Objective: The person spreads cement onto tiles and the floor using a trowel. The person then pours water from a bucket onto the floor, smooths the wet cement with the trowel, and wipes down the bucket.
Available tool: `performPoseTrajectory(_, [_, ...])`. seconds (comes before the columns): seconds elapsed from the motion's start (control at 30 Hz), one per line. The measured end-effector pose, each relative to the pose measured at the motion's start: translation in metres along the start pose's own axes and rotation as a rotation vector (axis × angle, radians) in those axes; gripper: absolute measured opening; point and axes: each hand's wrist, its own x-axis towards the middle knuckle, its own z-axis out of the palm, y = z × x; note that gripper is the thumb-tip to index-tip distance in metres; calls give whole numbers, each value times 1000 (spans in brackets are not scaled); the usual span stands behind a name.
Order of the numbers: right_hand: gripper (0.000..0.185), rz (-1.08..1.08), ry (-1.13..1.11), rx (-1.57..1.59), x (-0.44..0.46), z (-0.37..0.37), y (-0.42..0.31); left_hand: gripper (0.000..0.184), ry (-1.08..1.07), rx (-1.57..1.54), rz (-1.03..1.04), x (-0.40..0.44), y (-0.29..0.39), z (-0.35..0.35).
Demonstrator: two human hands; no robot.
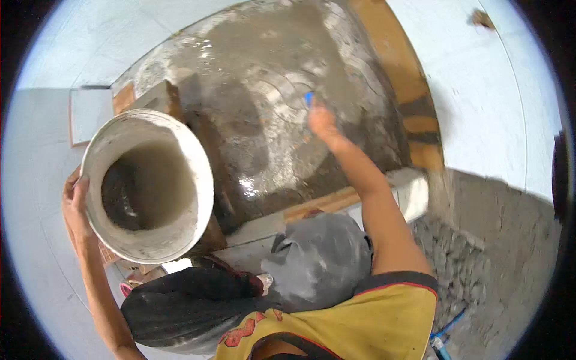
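Note:
My left hand [76, 201] grips the left rim of a white bucket [202, 162], fingers outside and thumb over the edge. Inside the tilted bucket is murky grey-brown water [159, 174]. My right hand [323, 119] reaches out low over a wet, cement-smeared floor [234, 114]. A small blue thing [309, 98] shows at its fingers; its kind is too blurred to make out. Curved marks and pale patches lie on the wet surface around that hand.
Brick or block pieces [157, 99] stand behind the bucket. A low ledge [324, 204] runs before my knees. A brown strip [399, 66] borders the right side. Grey rubble [453, 258] and a blue tool or pipe [441, 339] lie at lower right.

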Motion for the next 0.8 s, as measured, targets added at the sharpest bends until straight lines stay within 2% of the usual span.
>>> performPoseTrajectory(0.03, [70,-56,-48,28,-20,4,-8,45,-20,4,18,1,-5,0])
performPoseTrajectory(0.07, [72,-116,-92,59,-40,0,-10,40,-51,-135,-8,7,-16,-4])
performPoseTrajectory(0.17, [70,-98,-136,276,-89,-25,-1,39,-61,-159,-7,16,-28,-12])
performPoseTrajectory(0.2, [68,-43,15,251,-95,-15,16,39,-35,-163,-20,14,-27,-10])
performPoseTrajectory(0.27, [69,260,172,215,-95,-21,55,40,-44,-122,-16,8,-18,-8])
performPoseTrajectory(0.33, [69,465,208,292,-95,-34,97,41,-54,-124,-6,8,-16,-6])
performPoseTrajectory(0.43, [69,571,167,175,-123,-5,112,43,-59,-148,9,14,-24,-6])
performPoseTrajectory(0.47, [67,459,205,206,-137,19,109,44,-62,-117,-1,18,-27,-9])
performPoseTrajectory(0.57, [61,390,25,251,-172,26,55,46,-59,-90,-6,9,-20,-5])
performPoseTrajectory(0.67, [61,431,-4,414,-166,-2,61,48,-70,-23,31,15,-18,-1])
performPoseTrajectory(0.77, [58,585,155,344,-153,-14,82,51,4,64,47,4,-3,1])
performPoseTrajectory(0.8, [57,474,166,279,-153,1,88,52,2,63,38,4,-1,5])
